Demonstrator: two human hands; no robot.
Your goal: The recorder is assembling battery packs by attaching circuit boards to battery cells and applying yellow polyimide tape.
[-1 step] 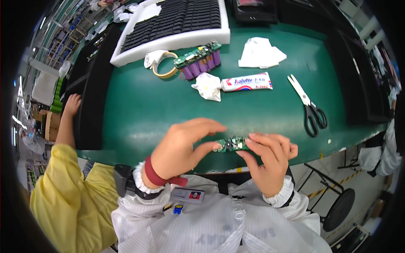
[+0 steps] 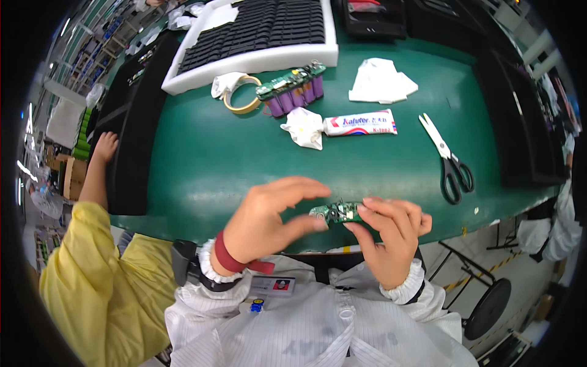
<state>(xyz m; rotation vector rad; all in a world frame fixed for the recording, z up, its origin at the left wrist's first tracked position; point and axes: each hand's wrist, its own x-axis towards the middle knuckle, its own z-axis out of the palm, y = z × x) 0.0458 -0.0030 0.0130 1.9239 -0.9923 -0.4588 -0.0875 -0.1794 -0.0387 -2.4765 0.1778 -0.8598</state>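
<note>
A small green circuit board [image 2: 337, 212] with components on its face is held over the near part of the table. My right hand [image 2: 394, 235] pinches its right end between thumb and fingers. At the board's left end is my left hand [image 2: 263, 214], its thumb at the lower edge and its index finger stretched out above, thumb and fingers apart. The thumb looks slightly blurred; whether it presses on the board I cannot tell. Beyond the hands, a purple-celled battery pack [image 2: 293, 92] with a green board on top stands on the table.
On the green table [image 2: 244, 159] lie a white tube [image 2: 361, 123], crumpled white paper [image 2: 304, 128], a tape roll [image 2: 243, 105], black-handled scissors [image 2: 449, 165] and white sheets [image 2: 380, 82]. A white foam tray [image 2: 330, 52] holds black parts. To the left, a co-worker's hand [image 2: 106, 147] rests by a black bin.
The whole view has shifted slightly. My left thumb has slid a little right along the board's lower edge, and the board is turned slightly. My right hand keeps its pinch.
</note>
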